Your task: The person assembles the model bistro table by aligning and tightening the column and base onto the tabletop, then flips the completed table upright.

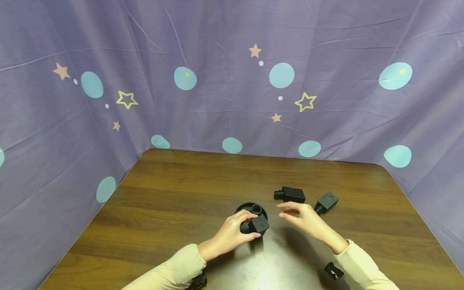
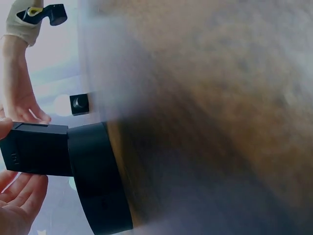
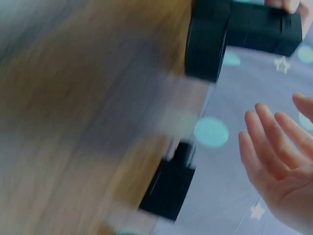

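The left hand pinches a black rectangular block, thumb on one side and fingers opposite, a grip that probably keeps it upright. The block stands at a round black dish; the dish's wall hides its lower end, so I can't tell how deep it sits. A ring-shaped socket shows in the dish, just beside the block. The right hand hovers near, holding nothing, thumb and fingers apart. Beyond it, a black bottle-shaped piece with a ridged neck lies on the wooden surface; a second necked piece lies farther right, both seemingly within that hand's easy reach.
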Tool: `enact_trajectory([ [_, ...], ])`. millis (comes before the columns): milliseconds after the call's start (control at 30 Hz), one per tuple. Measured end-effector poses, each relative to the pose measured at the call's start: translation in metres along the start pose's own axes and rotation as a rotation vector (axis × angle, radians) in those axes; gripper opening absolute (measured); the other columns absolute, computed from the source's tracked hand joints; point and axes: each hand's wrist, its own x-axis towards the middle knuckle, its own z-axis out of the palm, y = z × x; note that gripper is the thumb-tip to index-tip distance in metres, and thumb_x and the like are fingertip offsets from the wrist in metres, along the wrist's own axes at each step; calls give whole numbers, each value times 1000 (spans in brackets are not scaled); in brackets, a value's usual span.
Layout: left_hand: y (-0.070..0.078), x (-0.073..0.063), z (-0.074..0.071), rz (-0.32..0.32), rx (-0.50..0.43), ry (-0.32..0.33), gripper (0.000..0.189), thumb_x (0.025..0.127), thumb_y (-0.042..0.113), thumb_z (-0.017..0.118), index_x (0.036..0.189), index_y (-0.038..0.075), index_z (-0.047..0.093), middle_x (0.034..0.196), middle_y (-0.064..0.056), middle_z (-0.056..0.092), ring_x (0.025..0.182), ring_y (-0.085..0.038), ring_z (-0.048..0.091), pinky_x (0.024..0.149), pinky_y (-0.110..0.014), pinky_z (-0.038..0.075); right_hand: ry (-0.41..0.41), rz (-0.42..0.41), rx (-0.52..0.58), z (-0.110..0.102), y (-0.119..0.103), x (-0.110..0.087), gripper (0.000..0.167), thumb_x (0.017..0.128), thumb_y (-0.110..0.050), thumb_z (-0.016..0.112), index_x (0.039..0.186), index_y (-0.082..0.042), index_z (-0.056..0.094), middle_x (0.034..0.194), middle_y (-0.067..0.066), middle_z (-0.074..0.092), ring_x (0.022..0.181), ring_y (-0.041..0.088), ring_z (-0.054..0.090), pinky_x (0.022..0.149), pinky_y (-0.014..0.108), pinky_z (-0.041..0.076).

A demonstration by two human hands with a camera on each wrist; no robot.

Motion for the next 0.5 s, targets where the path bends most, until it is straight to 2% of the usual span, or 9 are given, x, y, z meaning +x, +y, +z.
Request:
enact_trajectory([
  [133, -1, 1, -2, 45, 24, -1, 39, 70, 15, 74, 104, 3, 60, 98, -4, 61, 87, -14, 58, 76, -19, 48, 37, 70, -27, -14, 18, -3, 25, 85, -15, 59, 106, -1, 61, 96, 13, 64, 84, 18, 62, 71, 26, 52],
  [300, -5, 1, -10, 47, 4, -54, 39, 72, 12, 71, 108, 2, 59, 102, -4, 61, 88, -14, 59, 77, -21, 49, 48, 139, -91, -34, 35, -6, 26, 86, -14, 58, 108, 0, 60, 94, 12, 65, 81, 20, 62, 66, 24, 51],
  [400, -8, 1, -14, 49, -22, -94, 40, 74, 9, 69, 110, 0, 57, 104, -6, 60, 89, -14, 59, 77, -23, 49, 60, 146, -144, -44, 46, -9, 26, 85, -11, 59, 107, 2, 59, 94, 13, 64, 81, 22, 61, 67, 29, 51],
  [500, -12, 0, -19, 52, -40, -118, 40, 73, 6, 68, 111, 1, 57, 104, -8, 59, 90, -13, 59, 78, -23, 50, 75, 141, -201, -54, 56, -13, 26, 84, -8, 60, 107, 3, 59, 99, 15, 62, 88, 28, 59, 73, 41, 50],
])
